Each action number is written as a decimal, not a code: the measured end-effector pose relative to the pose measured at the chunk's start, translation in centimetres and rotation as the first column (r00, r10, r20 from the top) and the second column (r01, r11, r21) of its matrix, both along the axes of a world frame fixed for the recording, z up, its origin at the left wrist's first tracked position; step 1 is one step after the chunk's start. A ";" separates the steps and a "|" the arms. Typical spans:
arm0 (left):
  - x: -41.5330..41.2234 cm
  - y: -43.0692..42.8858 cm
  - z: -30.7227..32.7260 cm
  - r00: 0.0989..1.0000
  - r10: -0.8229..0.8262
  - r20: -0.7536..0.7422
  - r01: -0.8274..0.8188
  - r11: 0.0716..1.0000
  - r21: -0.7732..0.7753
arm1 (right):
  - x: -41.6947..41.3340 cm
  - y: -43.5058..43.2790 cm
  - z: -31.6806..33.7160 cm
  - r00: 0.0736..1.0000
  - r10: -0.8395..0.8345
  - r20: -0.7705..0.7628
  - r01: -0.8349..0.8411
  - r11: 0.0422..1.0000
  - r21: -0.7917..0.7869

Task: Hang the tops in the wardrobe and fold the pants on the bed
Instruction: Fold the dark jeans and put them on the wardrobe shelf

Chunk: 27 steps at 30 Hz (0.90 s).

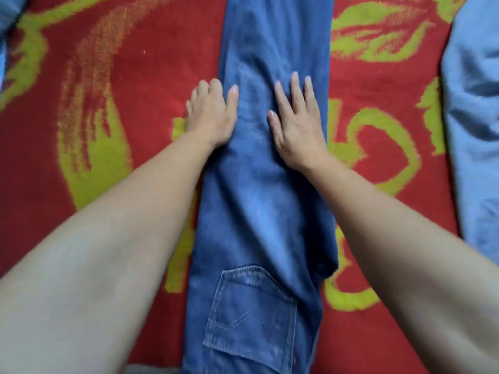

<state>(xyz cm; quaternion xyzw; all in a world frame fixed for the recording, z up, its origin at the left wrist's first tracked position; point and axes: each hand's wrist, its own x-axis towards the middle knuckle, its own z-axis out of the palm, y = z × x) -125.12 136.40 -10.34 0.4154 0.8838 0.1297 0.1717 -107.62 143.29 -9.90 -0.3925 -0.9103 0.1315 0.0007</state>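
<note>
A pair of blue jeans lies lengthwise down the middle of the bed, one leg folded over the other, with a back pocket facing up near me. My left hand rests at the left edge of the jeans, its fingers bent over that edge and its thumb lying on the denim. My right hand presses flat on the denim near the right edge, fingers straight and spread.
The bed is covered by a red blanket with yellow-green patterns. A light blue garment lies at the right edge. Another bit of blue cloth shows at the top left corner.
</note>
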 end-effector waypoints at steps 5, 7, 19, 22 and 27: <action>6.8 -13.1 1.2 0.989 0.107 0.103 -0.110 0.994 0.027 | 7.7 -12.0 1.2 0.982 -0.148 0.117 0.160 0.982 -0.100; 10.3 -19.4 1.8 0.991 0.119 0.058 -0.114 0.991 -0.076 | 10.1 -16.1 1.7 0.969 -0.210 0.126 0.227 0.965 -0.135; 19.2 -35.5 3.6 0.953 0.255 0.165 -0.217 0.951 -0.219 | 19.6 -33.2 2.5 0.528 -0.842 0.108 0.832 0.488 -0.263; 20.0 -37.6 3.7 0.963 0.200 0.183 -0.152 0.957 -0.249 | 21.3 -37.9 3.2 0.486 -0.850 0.202 0.846 0.401 -0.351; 21.5 -41.6 3.4 0.829 0.339 0.444 -0.215 0.927 -0.306 | 23.5 -43.3 3.4 0.450 -0.827 0.338 0.748 0.141 -0.649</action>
